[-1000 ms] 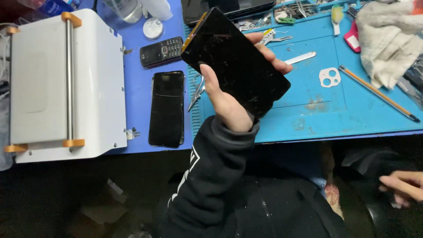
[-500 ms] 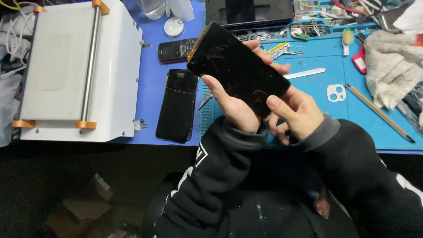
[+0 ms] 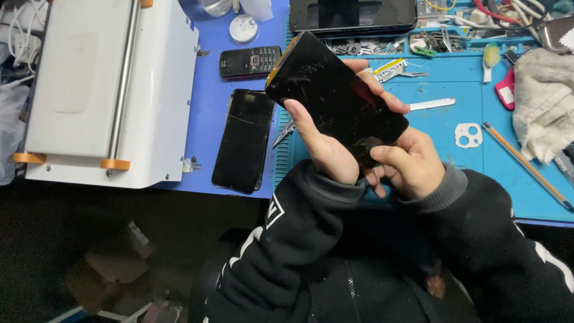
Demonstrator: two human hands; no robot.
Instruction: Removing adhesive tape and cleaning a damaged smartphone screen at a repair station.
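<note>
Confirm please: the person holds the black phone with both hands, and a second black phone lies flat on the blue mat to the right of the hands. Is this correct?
Not quite. In the head view, the second black phone lies to the left of the hands, not the right, beside the white machine. The rest stands: left hand and right hand both hold the black phone.

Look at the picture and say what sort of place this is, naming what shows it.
Probably a phone repair bench: both hands hold a black phone screen over a blue work mat, beside a cracked phone and a white laminating-type machine.
</note>
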